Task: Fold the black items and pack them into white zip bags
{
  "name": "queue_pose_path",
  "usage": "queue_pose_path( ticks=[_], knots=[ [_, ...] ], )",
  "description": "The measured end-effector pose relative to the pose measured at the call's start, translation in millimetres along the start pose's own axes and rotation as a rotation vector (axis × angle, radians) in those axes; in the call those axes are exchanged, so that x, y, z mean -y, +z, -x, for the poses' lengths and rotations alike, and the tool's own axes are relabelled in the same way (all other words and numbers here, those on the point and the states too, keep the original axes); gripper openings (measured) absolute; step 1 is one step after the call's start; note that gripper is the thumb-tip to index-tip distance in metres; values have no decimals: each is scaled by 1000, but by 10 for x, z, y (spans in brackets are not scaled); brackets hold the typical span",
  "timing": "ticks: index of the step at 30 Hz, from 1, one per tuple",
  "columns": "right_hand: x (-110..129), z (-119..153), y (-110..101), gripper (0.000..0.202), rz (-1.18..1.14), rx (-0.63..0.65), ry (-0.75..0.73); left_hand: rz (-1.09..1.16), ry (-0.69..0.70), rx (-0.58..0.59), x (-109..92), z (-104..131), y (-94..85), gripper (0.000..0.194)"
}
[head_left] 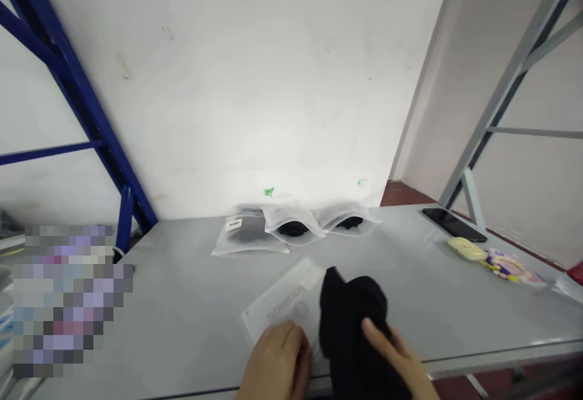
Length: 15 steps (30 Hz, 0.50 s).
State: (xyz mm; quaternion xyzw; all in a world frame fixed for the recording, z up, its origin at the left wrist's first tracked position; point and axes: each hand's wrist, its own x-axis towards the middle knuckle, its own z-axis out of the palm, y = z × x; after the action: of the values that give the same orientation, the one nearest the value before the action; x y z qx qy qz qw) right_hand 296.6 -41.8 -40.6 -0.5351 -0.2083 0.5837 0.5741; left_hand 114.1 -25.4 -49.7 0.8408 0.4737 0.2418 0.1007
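A black folded cloth item is in my right hand, with the thumb lying over its front and the other fingers mostly hidden. To its left, a translucent bag with printed lettering lies slanted on the grey table. My left hand is closed at the bag's lower edge, its fingers curled together. The black cloth overlaps the bag's right side and hangs past the table's front edge.
Three translucent bags with dark contents, a left one, a middle one and a right one, lie by the wall. A black phone, a yellow case and a colourful item rest at right. Metal frames flank the table.
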Motion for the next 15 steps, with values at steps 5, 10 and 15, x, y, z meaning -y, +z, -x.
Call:
queue_pose_path(
  ticks=[5,10,15],
  knots=[
    [-187,12,125,57,123,244,-5,301,-230,-258,-102,39,-149,24],
    [-250,-22,122,54,355,358,-109,336,-255,-413,-129,87,-154,21],
    [-156,-40,126,40,631,434,-256,126,58,-224,-92,136,-35,19]
  ],
)
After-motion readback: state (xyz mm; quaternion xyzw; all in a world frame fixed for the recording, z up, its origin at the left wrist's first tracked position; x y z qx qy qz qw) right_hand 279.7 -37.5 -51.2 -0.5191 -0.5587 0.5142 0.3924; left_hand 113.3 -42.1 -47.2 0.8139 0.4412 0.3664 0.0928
